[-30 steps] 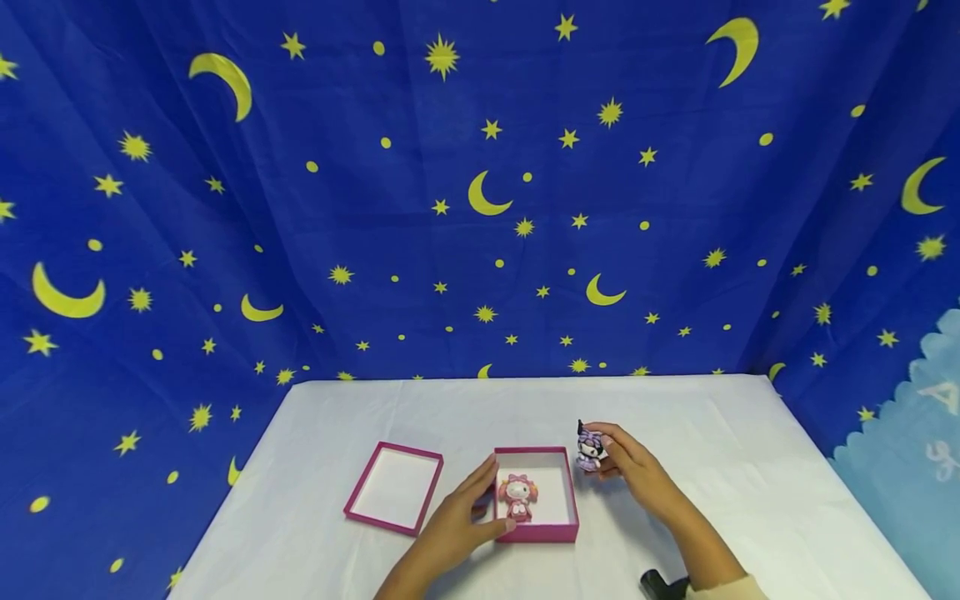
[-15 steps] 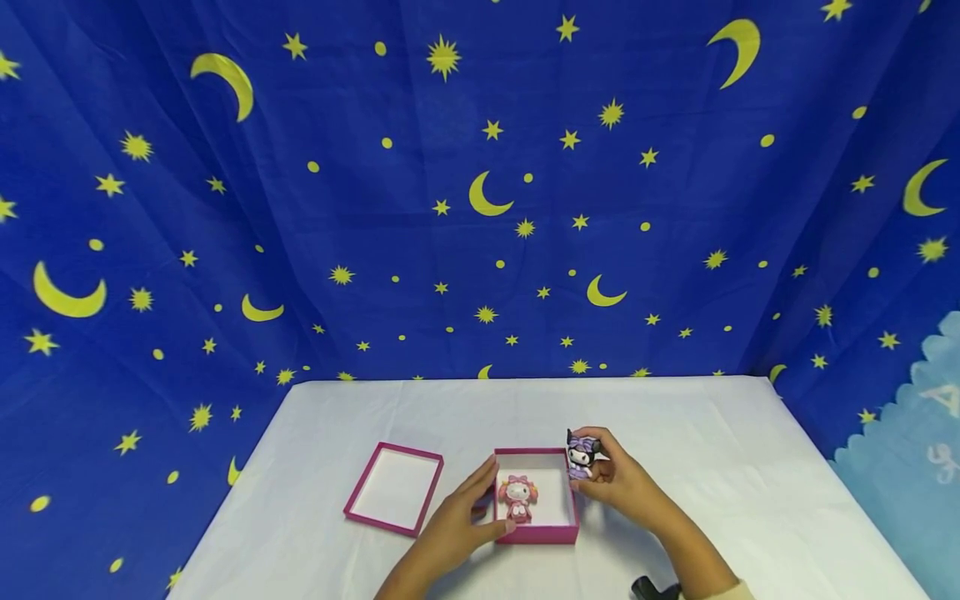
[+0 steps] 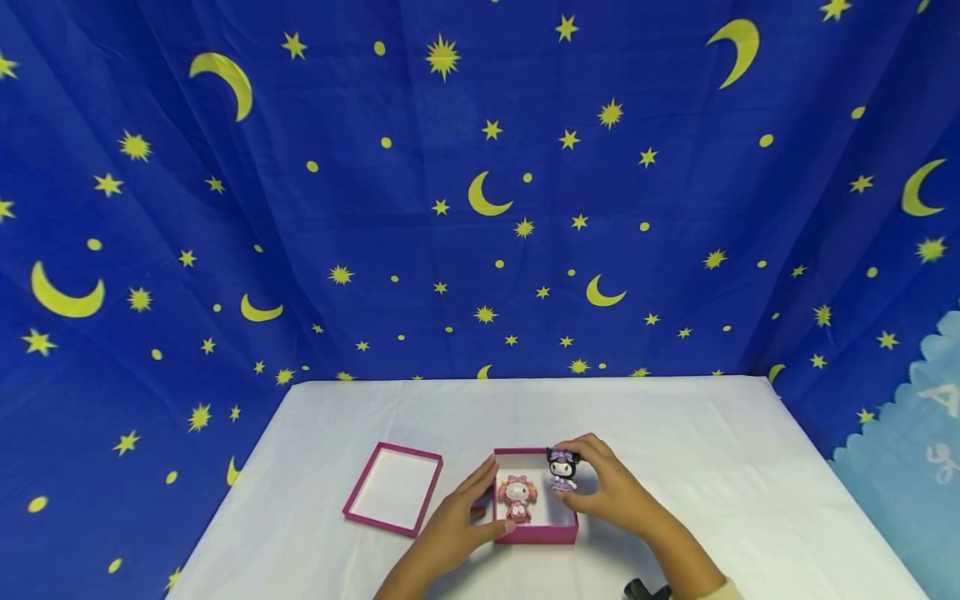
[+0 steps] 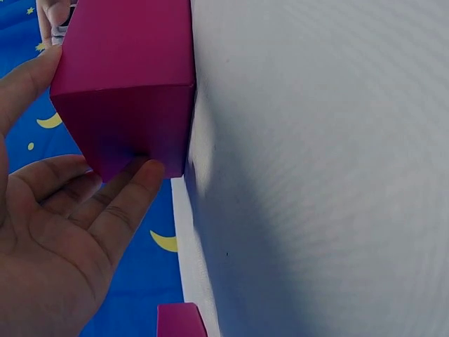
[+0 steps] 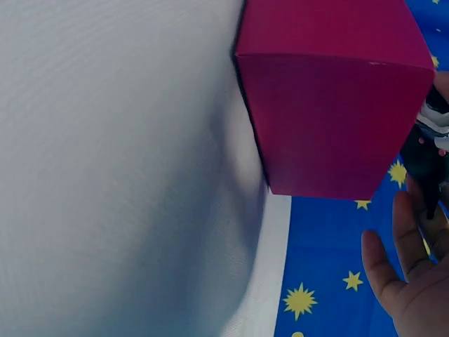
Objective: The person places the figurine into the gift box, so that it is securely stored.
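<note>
My right hand [image 3: 606, 489] pinches a small figurine [image 3: 562, 471] with a black hood and purple bow between thumb and fingers. In the head view it overlaps the right part of an open magenta box [image 3: 536, 534]. The right wrist view catches the black figurine [image 5: 425, 163] at the edge, by the right hand [image 5: 421, 270]. A pink figurine [image 3: 517, 498] with a bow is inside the box on the left. My left hand [image 3: 455, 527] holds the box's left side, thumb at the front rim. In the left wrist view its fingers [image 4: 130, 203] touch the magenta wall [image 4: 126, 123].
The box lid [image 3: 397, 492], white inside with a magenta rim, lies left of the box on the white-covered table [image 3: 675, 417]. A black object [image 3: 645, 590] shows near the right forearm. Blue star-and-moon cloth [image 3: 450, 250] hangs behind the table.
My right hand has carried the black-and-purple figurine leftward, from beside the box to over its right part. The left hand, the pink figurine and the lid stay put.
</note>
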Motion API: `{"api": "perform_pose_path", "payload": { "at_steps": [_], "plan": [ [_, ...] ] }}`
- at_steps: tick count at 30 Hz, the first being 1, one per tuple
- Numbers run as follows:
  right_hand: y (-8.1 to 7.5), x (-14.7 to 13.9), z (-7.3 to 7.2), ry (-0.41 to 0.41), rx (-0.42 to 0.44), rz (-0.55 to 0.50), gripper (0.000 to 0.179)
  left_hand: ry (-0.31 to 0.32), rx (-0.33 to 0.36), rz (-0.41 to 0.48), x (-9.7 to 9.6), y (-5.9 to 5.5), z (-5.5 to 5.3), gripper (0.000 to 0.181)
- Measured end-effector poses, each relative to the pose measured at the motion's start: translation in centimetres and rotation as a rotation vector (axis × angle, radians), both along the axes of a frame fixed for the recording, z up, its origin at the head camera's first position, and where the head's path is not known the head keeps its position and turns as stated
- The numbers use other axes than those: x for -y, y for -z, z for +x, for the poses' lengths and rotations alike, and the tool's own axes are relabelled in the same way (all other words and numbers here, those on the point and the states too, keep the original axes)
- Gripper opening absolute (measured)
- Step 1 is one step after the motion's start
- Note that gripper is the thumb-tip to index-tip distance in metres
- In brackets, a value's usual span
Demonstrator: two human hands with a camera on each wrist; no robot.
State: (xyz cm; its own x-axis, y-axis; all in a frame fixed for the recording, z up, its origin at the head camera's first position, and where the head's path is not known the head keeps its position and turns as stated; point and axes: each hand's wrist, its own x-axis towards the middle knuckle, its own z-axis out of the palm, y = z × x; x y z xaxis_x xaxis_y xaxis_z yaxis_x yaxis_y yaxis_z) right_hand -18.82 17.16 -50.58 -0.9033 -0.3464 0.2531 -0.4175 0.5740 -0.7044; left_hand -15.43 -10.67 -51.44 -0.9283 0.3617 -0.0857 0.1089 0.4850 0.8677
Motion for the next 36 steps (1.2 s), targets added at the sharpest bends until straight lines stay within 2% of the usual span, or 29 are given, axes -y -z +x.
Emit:
{"api": "perform_pose_path", "payload": {
  "at_steps": [7, 14, 18, 26, 32, 36],
  "plan": [
    [-0.1, 0.6, 0.1, -0.010, -0.026, 0.060, 0.061, 0.003, -0.002, -0.001, 0.1, 0.1, 0.0, 0.089],
    [0.2, 1.0, -0.1, -0.044, -0.129, 0.143, 0.059, 0.008, -0.018, -0.001, 0.3, 0.2, -0.1, 0.088],
    [0.4, 1.1, -0.2, -0.035, -0.146, 0.198, 0.061, 0.014, -0.023, 0.008, 0.3, 0.3, -0.1, 0.088],
    [0.4, 1.5, -0.4, -0.010, -0.110, 0.329, 0.064, 0.013, -0.047, -0.003, 0.1, 0.2, -0.1, 0.087],
    [-0.4, 2.3, -0.4, -0.006, -0.083, 0.401, 0.059, 0.020, -0.077, 0.009, 0.1, 0.1, 0.0, 0.086],
    [-1.0, 2.9, -0.4, -0.004, -0.061, 0.460, 0.054, 0.019, -0.064, 0.009, 0.1, 0.1, 0.0, 0.086]
  ]
}}
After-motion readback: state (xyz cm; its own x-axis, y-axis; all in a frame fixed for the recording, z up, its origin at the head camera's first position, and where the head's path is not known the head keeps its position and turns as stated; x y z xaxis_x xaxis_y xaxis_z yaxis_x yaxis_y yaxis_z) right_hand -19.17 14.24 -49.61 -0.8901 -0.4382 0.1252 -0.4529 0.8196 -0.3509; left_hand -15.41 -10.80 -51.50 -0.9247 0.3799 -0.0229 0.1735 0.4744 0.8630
